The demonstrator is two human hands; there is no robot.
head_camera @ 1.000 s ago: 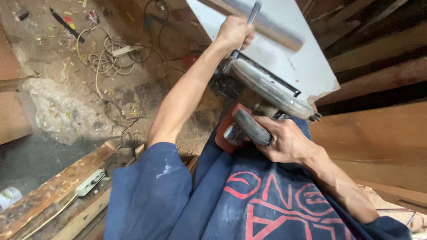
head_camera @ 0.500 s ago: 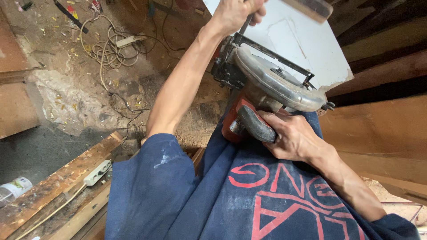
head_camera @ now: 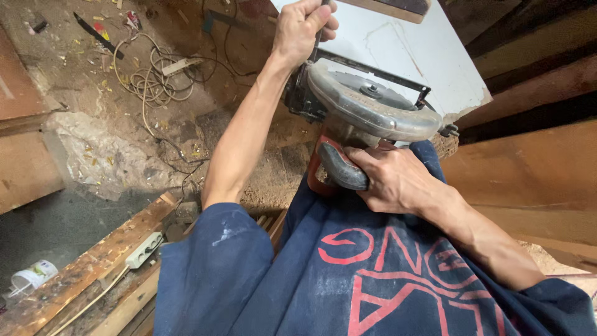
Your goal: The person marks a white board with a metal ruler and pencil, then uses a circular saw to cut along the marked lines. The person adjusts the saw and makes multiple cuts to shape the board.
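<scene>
Head view. Circular saw [head_camera: 367,118]: tipped on its side against the lap, blade guard uppermost. Right hand [head_camera: 395,180]: wrapped around the saw's grey handle. Left hand [head_camera: 303,28]: fisted on a thin metal tool [head_camera: 318,38] at the saw's base frame. Adjustment apparently underway, unfinished. White panel [head_camera: 404,50] behind; coiled cable [head_camera: 149,81] on floor.

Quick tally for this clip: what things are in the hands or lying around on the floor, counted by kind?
Circular saw: 1
White board: 1
Power strip: 1
Coiled cable: 1
Small white jar: 1
Hands: 2, left hand and right hand, both on the saw
Total: 7
</scene>
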